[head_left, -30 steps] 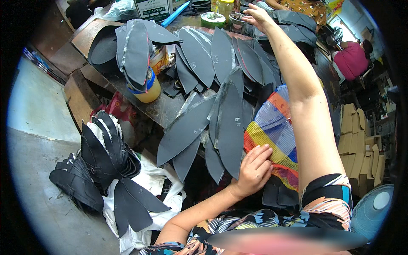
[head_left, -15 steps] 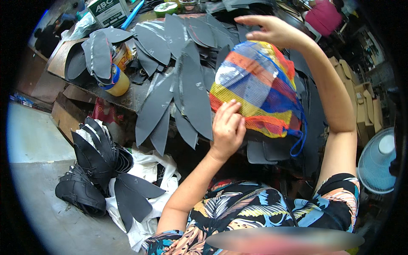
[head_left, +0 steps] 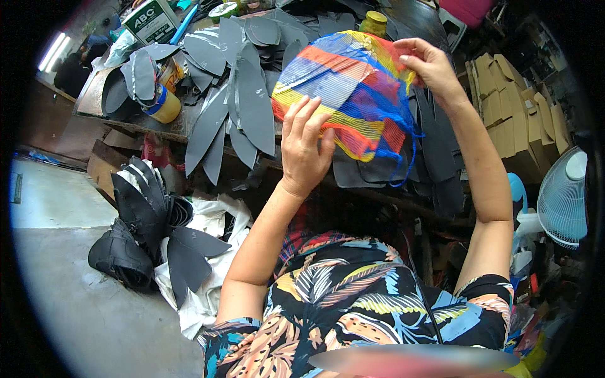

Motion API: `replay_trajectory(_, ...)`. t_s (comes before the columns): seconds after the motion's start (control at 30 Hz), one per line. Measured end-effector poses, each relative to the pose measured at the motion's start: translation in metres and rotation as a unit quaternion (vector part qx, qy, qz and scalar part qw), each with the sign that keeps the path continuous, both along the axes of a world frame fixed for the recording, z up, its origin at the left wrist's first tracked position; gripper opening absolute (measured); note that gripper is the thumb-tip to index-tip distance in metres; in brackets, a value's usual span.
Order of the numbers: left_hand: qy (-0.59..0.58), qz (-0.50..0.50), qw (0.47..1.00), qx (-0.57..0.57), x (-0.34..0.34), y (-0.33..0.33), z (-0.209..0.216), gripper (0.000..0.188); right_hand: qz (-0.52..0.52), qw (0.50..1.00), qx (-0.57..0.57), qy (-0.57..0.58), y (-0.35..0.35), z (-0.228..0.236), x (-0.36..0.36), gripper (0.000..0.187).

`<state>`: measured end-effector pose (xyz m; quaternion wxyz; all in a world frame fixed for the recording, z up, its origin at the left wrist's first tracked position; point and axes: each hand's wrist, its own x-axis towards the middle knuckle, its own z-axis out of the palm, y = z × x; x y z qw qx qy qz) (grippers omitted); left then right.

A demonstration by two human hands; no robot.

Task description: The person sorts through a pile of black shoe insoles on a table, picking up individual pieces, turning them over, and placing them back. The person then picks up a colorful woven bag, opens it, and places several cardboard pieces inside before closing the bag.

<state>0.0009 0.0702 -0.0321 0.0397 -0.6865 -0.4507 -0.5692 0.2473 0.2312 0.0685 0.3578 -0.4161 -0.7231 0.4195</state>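
A mesh drawstring bag [head_left: 343, 79] in red, yellow, blue and white lies over the work table, with flat contents showing through the net. Its blue cord [head_left: 409, 157] dangles at the near right corner. My left hand [head_left: 304, 142] rests on the bag's near left edge, fingers spread and thumb apart. At the far right edge, my right hand [head_left: 433, 70] pinches the mesh between thumb and fingers. Dark grey leaf-shaped pieces [head_left: 252, 107] lie in overlapping piles left of the bag, and others [head_left: 435, 138] hang beneath and right of it.
A yellow-lidded jar [head_left: 374, 23] stands behind the bag; a blue-lidded glue jar [head_left: 165, 106] is at the table's left. Bundled black pieces [head_left: 135, 214] lie on white cloth [head_left: 230, 217] at lower left. Folded cardboard [head_left: 507, 120] and a fan [head_left: 561, 198] are at right.
My right hand has come down onto the bag's far right edge and pinches the mesh. My left hand stays at the near left edge. The view has shifted, and the yellow-lidded jar now shows.
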Motion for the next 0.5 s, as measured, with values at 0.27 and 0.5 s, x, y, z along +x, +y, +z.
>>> replay_trajectory(0.27, 0.192, -0.012, 0.973, -0.124, 0.055, -0.015, 0.040, 0.026, -0.020, 0.999, -0.004, 0.026, -0.039, -0.013, 0.032, 0.021)
replay_trajectory(0.5, 0.099, 0.036, 0.982, -0.155, 0.020, 0.004, 0.045, 0.043, -0.101, 0.994, -0.039, 0.000, -0.050, -0.031, 0.057, 0.021)
